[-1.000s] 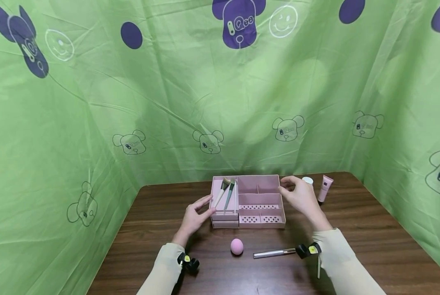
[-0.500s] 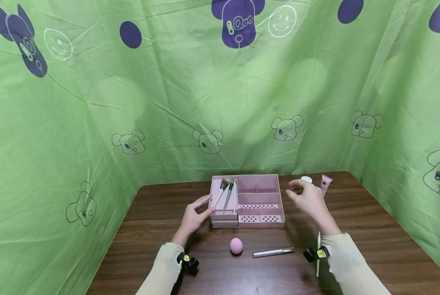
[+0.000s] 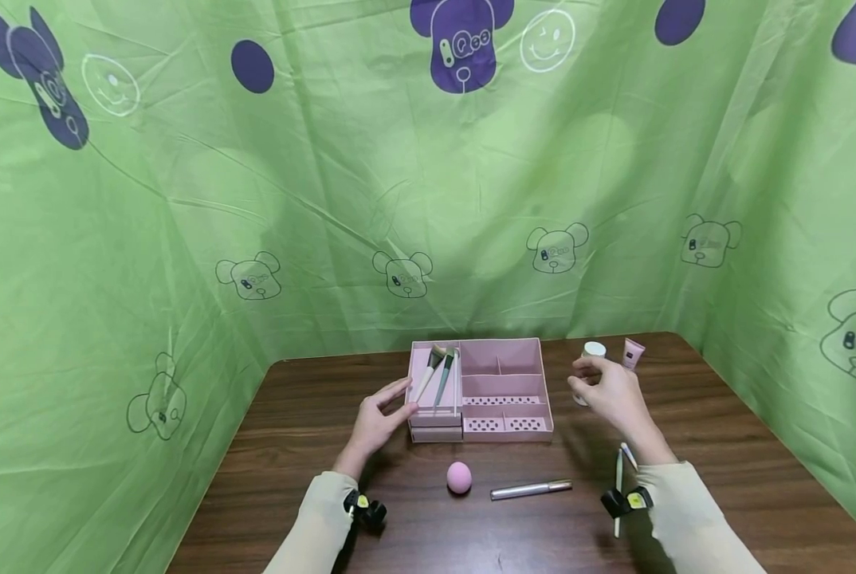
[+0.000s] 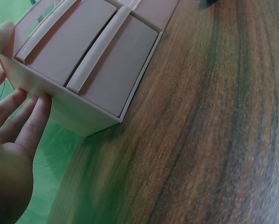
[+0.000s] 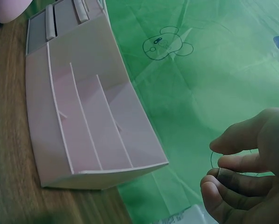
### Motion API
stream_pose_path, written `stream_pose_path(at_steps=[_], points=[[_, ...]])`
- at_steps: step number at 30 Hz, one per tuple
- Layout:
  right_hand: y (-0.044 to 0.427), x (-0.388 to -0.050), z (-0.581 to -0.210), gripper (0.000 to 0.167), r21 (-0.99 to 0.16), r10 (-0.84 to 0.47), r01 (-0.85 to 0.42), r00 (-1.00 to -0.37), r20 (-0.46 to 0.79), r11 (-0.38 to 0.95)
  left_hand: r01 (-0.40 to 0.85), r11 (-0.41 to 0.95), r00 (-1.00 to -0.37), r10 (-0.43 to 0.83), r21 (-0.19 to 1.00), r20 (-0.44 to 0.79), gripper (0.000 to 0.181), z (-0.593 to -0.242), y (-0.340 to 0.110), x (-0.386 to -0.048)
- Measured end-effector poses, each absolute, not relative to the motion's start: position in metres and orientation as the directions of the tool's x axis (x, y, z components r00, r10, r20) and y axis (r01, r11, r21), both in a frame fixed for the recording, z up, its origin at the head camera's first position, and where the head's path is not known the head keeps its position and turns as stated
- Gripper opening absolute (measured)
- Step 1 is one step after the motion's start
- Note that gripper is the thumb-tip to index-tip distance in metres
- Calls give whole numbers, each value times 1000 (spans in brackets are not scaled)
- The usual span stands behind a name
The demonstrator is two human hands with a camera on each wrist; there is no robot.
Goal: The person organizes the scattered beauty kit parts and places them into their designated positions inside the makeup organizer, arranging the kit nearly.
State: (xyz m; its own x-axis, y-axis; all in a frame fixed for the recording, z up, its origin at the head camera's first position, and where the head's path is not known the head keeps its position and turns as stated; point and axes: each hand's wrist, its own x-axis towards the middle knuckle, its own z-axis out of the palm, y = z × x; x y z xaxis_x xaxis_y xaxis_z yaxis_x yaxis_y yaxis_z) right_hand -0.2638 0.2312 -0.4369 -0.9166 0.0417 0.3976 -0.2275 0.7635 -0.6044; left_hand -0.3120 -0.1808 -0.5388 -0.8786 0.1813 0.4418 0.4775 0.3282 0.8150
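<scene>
A pink makeup organizer (image 3: 505, 387) with drawers and compartments stands on the wooden table. Several makeup brushes (image 3: 442, 375) lie in its top left tray. My left hand (image 3: 374, 426) rests at its left front corner; in the left wrist view, straight fingers (image 4: 32, 116) touch the side wall, with the thumb at the upper edge. My right hand (image 3: 614, 399) hovers right of the organizer, fingers loosely bent and nothing between them. Just behind those fingers stands a white-capped bottle (image 3: 594, 349), partly hidden. A pink squeeze tube (image 3: 632, 353) is behind the right hand.
A pink makeup sponge (image 3: 459, 477) and a silver pen-like tube (image 3: 531, 490) lie in front of the organizer. Thin pale sticks (image 3: 618, 478) lie by my right wrist, partly covered by it. A green printed curtain (image 3: 342, 199) surrounds the wooden table (image 3: 292, 446).
My right hand has moved away from the organizer's right edge, rightwards toward the white-capped bottle. More of the thin sticks shows beside the wrist. My left hand has stayed at the organizer.
</scene>
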Motion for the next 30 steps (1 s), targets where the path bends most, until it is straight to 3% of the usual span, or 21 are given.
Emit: stream_pose_path(at_steps=[17, 26, 30], points=[[255, -256, -461, 25, -590, 106, -141, -925, 364, 795, 487, 334, -873, 183, 807, 452, 49, -539, -181, -311], [262, -252, -464, 26, -592, 101, -137, -931, 351, 794, 499, 320, -867, 185, 805, 463, 48, -530, -177, -304], [265, -250, -465, 25, -588, 101, -141, -928, 360, 796, 511, 313, -859, 211, 800, 466, 48, -510, -174, -293]])
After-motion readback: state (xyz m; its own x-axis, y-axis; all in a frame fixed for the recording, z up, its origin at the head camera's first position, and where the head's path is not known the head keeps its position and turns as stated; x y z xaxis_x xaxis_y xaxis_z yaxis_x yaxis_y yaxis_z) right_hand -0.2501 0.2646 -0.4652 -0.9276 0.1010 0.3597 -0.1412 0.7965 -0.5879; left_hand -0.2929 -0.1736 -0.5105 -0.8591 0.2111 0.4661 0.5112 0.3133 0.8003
